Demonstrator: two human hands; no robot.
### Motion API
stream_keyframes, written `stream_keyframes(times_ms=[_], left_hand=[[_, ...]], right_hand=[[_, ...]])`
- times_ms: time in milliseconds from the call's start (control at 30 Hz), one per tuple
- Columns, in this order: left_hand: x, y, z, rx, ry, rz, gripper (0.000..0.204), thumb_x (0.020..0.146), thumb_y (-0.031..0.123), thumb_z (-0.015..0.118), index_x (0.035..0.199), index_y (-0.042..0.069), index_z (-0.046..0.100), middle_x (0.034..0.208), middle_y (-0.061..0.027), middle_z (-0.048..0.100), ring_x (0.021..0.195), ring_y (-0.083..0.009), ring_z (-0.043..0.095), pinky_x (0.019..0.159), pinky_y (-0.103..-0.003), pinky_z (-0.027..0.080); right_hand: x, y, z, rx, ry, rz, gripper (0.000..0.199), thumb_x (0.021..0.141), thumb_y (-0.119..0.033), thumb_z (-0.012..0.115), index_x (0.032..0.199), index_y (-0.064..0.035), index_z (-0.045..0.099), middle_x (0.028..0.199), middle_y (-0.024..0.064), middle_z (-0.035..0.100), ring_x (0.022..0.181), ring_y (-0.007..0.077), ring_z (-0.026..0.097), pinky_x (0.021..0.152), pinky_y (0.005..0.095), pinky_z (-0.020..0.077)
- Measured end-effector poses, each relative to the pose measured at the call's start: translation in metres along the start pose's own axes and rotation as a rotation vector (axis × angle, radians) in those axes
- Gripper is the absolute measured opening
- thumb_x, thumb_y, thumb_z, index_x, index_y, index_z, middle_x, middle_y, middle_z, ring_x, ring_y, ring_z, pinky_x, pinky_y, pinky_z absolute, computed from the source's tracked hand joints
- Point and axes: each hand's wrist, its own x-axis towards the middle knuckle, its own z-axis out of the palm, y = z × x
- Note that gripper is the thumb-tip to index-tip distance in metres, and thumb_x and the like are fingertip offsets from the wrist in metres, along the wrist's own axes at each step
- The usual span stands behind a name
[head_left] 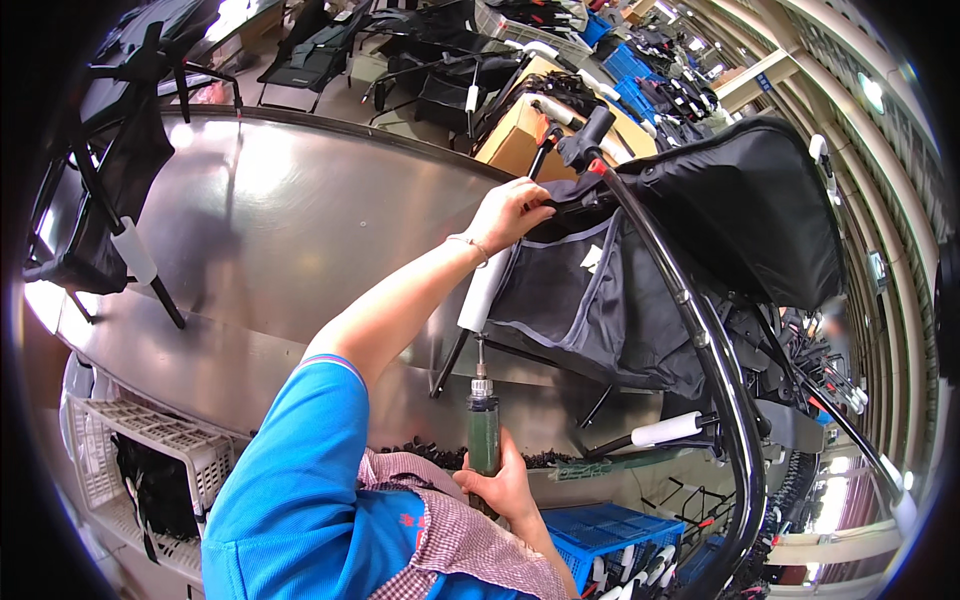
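Observation:
A black stroller (650, 310) with dark fabric and curved black tubes stands on the metal workbench (330, 230). My left hand (508, 215) reaches across to its upper edge, with bent fingers closed on the black fabric and frame; the fingertips are partly hidden. Below that hand, a white sleeve (482, 292) covers a slanting tube. My right hand (503, 483) is wrapped round a green power screwdriver (484, 435), held upright. The screwdriver's bit points up at the sleeve's lower end; whether it touches a screw is too small to tell.
Another stroller frame (125, 250) stands on the bench's left end. A white plastic crate (200, 450) with black fabric is at lower left. A blue crate (620, 525) with white-sleeved parts sits at lower right. Small black parts (440, 453) line the near edge. Cardboard boxes (510, 138) stand behind.

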Motion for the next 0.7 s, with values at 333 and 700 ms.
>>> stream_keyframes(times_ms=[333, 700], left_hand=[[0.014, 0.020, 0.008, 0.150, 0.280, 0.051, 0.008, 0.077, 0.007, 0.069, 0.081, 0.004, 0.063, 0.075, -0.0097, 0.061, 0.068, -0.0269, 0.061, 0.062, -0.033, 0.050], [-0.014, 0.032, 0.027, 0.113, 0.321, 0.139, 0.015, 0.075, 0.006, 0.071, 0.087, 0.002, 0.063, 0.083, -0.0102, 0.062, 0.076, -0.0279, 0.062, 0.068, -0.033, 0.052]], right_hand=[[-0.002, -0.002, -0.002, -0.040, 0.007, -0.050, 0.069, 0.070, -0.014, 0.084, 0.122, -0.0023, 0.041, 0.075, 0.0041, 0.057, 0.061, 0.0108, 0.057, 0.055, 0.0254, 0.0485], [0.004, -0.005, -0.007, -0.005, -0.010, -0.043, 0.068, 0.070, -0.014, 0.083, 0.122, -0.0029, 0.041, 0.078, 0.0039, 0.055, 0.061, 0.0109, 0.057, 0.054, 0.0246, 0.0491]])
